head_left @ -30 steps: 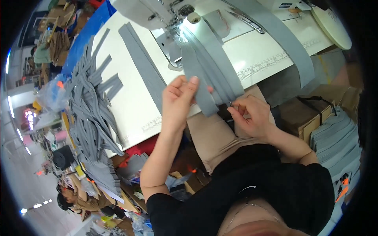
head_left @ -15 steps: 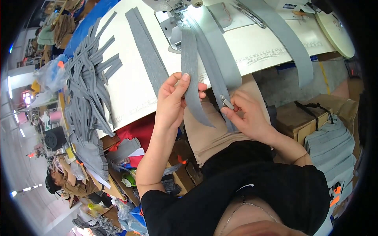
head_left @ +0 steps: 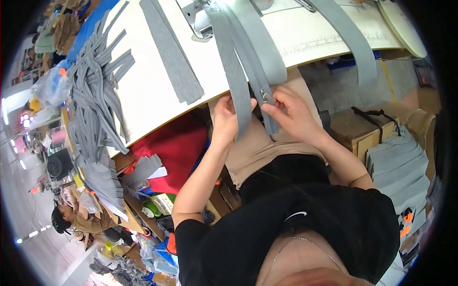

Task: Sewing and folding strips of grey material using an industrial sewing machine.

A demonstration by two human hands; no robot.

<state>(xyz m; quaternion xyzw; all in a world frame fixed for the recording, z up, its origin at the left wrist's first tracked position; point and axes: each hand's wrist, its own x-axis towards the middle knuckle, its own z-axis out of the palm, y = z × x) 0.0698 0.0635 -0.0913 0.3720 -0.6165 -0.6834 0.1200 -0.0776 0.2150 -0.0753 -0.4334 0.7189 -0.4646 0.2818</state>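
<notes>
Nearby, ruler markings [head_left: 312,44] edge the table [head_left: 296,29]; left hand [head_left: 225,122] grips grey strip [head_left: 233,69], right hand [head_left: 290,113] pinches zipper pull [head_left: 267,98].

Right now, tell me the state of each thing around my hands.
Left hand: holding narrow grey strip, partly hidden behind it.
Narrow grey strip: hanging past the table edge.
Right hand: pinching the zipper slider.
Zipper tape: hanging over the edge; open or closed, unclear.
Paired strips: flat on the table, overlapping.
Strip heap: tangled.
Wide grey band: draped over the edge, end loose.
Fabric stack: layered.
</notes>
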